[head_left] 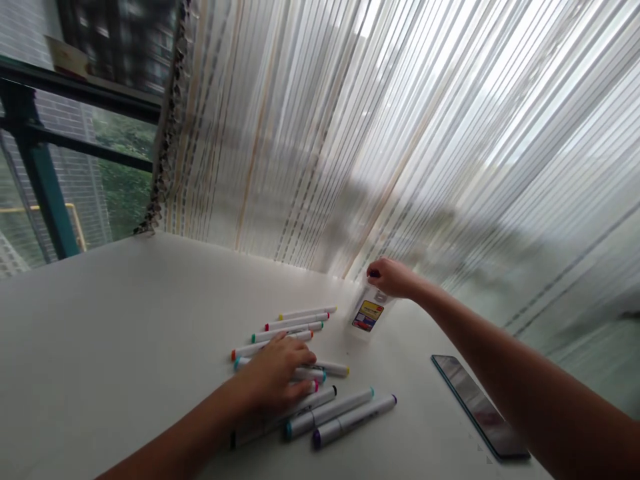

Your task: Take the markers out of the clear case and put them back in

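Several white markers (345, 412) with coloured caps lie scattered on the white table (115, 333). My left hand (274, 377) rests palm down on the middle of them, fingers stretched over the barrels. My right hand (390, 277) reaches to the far side and pinches the top of a clear plastic marker case (369, 313) with a yellow label, which stands tilted on the table. A purple cap seems to show at my right fingertips.
A dark phone (480, 408) lies flat near the table's right edge. A striped sheer curtain (400, 133) hangs along the far side. A window with a teal frame (43, 173) is at the left.
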`<state>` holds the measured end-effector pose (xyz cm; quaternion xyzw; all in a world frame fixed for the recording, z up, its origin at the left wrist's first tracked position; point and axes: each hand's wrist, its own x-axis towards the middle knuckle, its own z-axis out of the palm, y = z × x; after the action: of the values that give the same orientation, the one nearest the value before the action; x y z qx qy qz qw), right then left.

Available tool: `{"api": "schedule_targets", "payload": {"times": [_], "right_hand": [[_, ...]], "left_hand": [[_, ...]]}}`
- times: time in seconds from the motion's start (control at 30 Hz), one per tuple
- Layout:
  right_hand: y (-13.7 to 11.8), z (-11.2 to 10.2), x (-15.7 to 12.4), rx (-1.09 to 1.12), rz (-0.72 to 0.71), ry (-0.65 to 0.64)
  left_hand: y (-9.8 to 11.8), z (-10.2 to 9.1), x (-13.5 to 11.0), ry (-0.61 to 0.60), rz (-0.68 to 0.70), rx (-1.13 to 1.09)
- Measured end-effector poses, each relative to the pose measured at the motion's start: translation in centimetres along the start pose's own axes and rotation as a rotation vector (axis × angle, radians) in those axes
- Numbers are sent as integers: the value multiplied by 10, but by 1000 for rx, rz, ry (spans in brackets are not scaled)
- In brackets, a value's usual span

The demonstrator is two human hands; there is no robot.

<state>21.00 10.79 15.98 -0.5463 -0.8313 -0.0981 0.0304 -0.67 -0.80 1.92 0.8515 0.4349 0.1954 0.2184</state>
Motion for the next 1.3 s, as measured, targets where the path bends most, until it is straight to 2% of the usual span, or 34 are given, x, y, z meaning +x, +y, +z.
{"api": "schedule_targets", "payload": {"times": [0.17, 0.3, 0.37, 0.47, 0.63, 0.8, 0.83, 0.9, 1.0, 1.2, 1.3], "right_hand": [[10, 0, -7, 46, 36, 78], [24, 13, -15, 220, 47, -26], [28, 22, -20, 313, 60, -35], [26, 32, -35, 456, 65, 48], [6, 44, -72, 784, 4, 230], [-13, 81, -100, 1251, 161, 455], [-16, 90, -103, 1344, 186, 480], [-21, 103, -107, 1472, 202, 439], [-22, 112, -112, 1527, 174, 329], [-18, 103, -131, 1464, 106, 449], [-26, 90, -144, 1444, 48, 433]], "left_hand": [[-1, 1, 0, 7, -9, -9], [-2, 1, 1, 2, -11, -12], [-2, 1, 1, 8, -10, -14], [-1, -1, 0, 17, -2, -12], [3, -4, 0, 28, -22, 13], [1, 1, 1, 44, -39, 38], [0, 2, 1, 56, -38, 38], [-2, 5, 1, 80, -27, 32], [-3, 5, 1, 104, -2, 19], [3, 5, -1, 187, 8, -32], [8, 8, -7, 235, 58, -60]]}}
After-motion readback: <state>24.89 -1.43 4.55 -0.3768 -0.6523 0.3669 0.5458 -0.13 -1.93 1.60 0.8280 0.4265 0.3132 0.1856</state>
